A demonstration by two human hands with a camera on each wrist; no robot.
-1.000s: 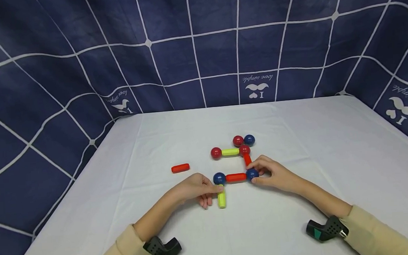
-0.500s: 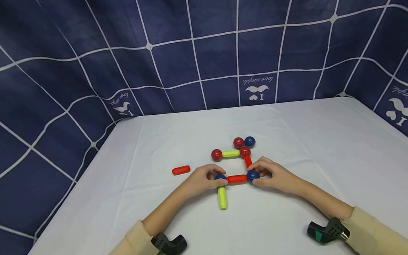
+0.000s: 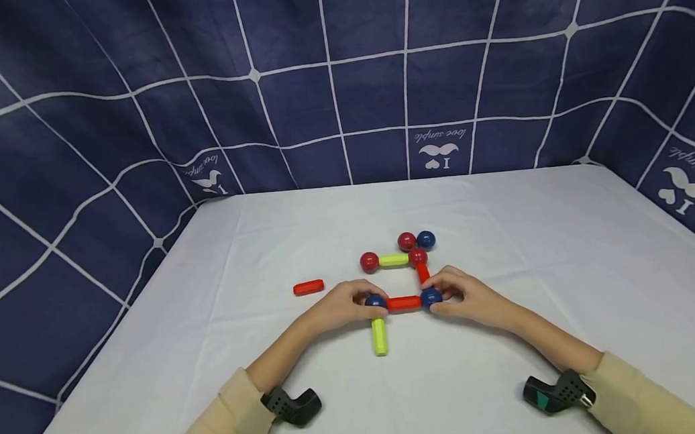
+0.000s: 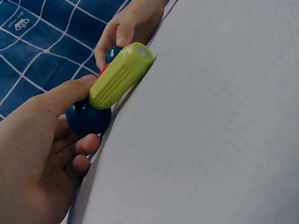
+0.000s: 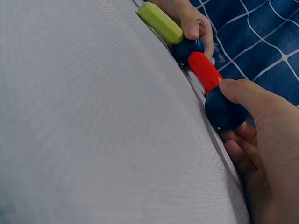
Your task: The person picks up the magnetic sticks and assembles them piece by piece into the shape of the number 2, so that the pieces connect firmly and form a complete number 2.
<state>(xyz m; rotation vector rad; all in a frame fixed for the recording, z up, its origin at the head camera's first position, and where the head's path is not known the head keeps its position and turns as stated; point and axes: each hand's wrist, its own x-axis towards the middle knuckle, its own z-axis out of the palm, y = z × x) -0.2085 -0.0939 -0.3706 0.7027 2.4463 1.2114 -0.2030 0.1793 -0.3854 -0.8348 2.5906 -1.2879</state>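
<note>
My left hand (image 3: 347, 304) grips a blue ball (image 4: 88, 117) between thumb and fingers. From that ball a yellow-green rod (image 3: 379, 338) points toward the near side of the table. A red rod (image 3: 404, 304) joins it to a second blue ball (image 5: 224, 109), which my right hand (image 3: 465, 296) holds between thumb and fingers. Another red rod (image 3: 423, 274) runs from the right-hand ball back to a red ball (image 3: 417, 257). There a further yellow-green rod (image 3: 393, 260) leads left to a red ball (image 3: 369, 262).
Behind the joined pieces sit a red ball (image 3: 406, 242) and a blue ball (image 3: 426, 240), side by side. A loose red rod (image 3: 308, 287) lies to the left on the white-covered table (image 3: 253, 250). Dark blue checked cloth (image 3: 291, 106) hangs around the back and sides.
My left hand has moved from the near yellow-green rod up onto the left blue ball and now grips it. The right hand keeps its hold on the other blue ball.
</note>
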